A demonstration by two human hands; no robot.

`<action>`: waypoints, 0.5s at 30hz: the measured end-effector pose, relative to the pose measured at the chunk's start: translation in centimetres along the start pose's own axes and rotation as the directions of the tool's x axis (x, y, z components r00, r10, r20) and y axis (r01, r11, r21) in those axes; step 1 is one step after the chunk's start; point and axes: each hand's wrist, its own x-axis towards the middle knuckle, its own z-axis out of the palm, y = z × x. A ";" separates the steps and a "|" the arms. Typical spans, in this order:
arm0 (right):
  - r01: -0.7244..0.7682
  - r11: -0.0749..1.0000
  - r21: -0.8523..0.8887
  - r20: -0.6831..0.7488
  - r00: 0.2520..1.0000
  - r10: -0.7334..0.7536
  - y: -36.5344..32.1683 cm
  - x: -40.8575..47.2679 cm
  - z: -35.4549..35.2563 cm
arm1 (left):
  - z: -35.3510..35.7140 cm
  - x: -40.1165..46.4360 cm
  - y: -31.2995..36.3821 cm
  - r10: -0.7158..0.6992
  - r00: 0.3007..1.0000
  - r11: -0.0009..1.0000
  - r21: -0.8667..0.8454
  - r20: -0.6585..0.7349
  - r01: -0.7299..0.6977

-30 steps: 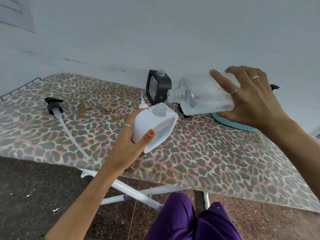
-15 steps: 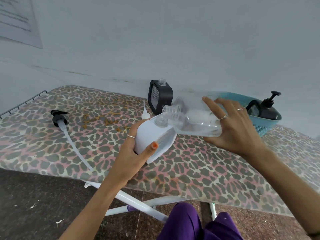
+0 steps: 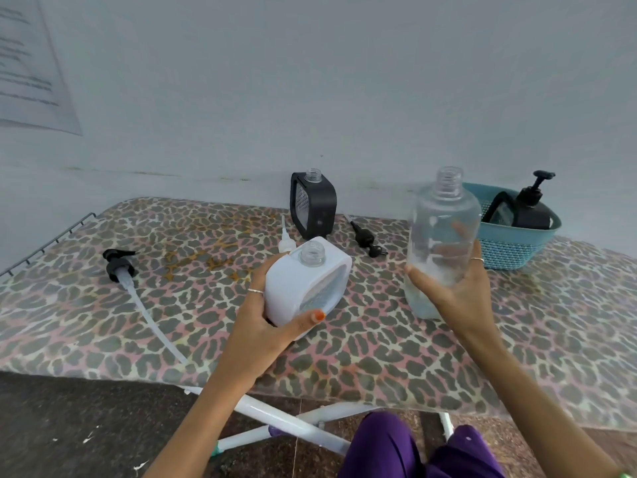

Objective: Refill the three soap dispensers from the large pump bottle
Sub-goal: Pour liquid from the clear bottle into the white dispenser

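1. The large clear bottle (image 3: 443,232), tipped neck-down over the white dispenser (image 3: 306,282) a second ago, now stands upright in the right hand (image 3: 455,291); apart from the dispenser's mouth.
2. The pouring has stopped.

Leopard-print ironing board (image 3: 448,367) — on it black dispenser (image 3: 313,205), teal basket (image 3: 510,250), long-tubed pump (image 3: 119,263), small black pump (image 3: 366,239)

A home utility corner: leopard-print ironing board (image 3: 379,357) against a plain painted wall (image 3: 310,81), stone floor (image 3: 69,426).
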 end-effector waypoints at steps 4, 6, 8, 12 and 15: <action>-0.082 0.988 0.133 -0.070 0.993 0.092 0.6 -0.9 -0.5 | 0.1 0.0 0.0 -0.001 1.000 0.999 0.053 -0.025 0.002; -0.117 0.984 0.133 -0.041 0.992 0.123 0.5 -1.2 -0.6 | 0.2 0.0 -0.1 -0.004 1.000 0.998 0.063 -0.027 0.006; -0.146 0.982 0.119 -0.001 0.989 0.147 0.4 -1.3 -0.7 | 0.2 0.0 -0.1 -0.001 1.000 0.998 0.060 -0.027 0.002; -0.225 0.963 0.150 0.050 0.974 0.220 -0.4 -1.9 -1.3 | 0.2 -0.2 0.1 0.011 0.999 0.998 0.062 -0.037 -0.008; -0.252 0.952 0.174 -0.055 0.963 0.265 -1.2 -4.1 -2.1 | 0.3 -0.4 0.3 0.027 0.998 0.997 0.071 -0.058 -0.023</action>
